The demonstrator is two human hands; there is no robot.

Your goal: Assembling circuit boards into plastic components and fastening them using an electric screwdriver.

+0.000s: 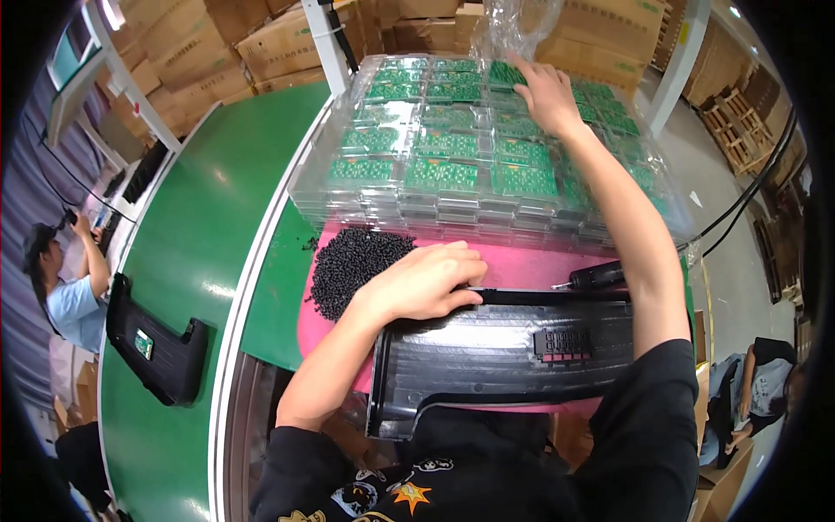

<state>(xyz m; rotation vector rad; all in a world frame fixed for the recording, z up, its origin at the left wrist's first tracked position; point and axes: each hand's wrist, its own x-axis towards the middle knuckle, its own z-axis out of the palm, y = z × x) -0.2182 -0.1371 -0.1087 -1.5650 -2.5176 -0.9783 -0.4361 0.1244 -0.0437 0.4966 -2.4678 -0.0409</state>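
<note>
My left hand (424, 283) is closed over the far edge of a long, black plastic housing (487, 361), which lies hollow side up in front of me. Stretched out at the far side, my right hand (548, 96) is over a clear plastic tray (396, 198) of green circuit boards (445, 174). Its index finger and thumb are apart by a board in the back row; whether they touch it is unclear. Beside my left hand lies a heap of small black screws (352, 270). A black electric screwdriver (596, 277) rests near my right forearm.
A pink mat (522, 261) lies under the housing. Several trays are stacked, with clear plastic film (519, 26) behind. On the green conveyor (183, 230) to the left sits another black housing (152, 348) with a board. Co-workers are at both sides; cardboard boxes (278, 43) stand behind.
</note>
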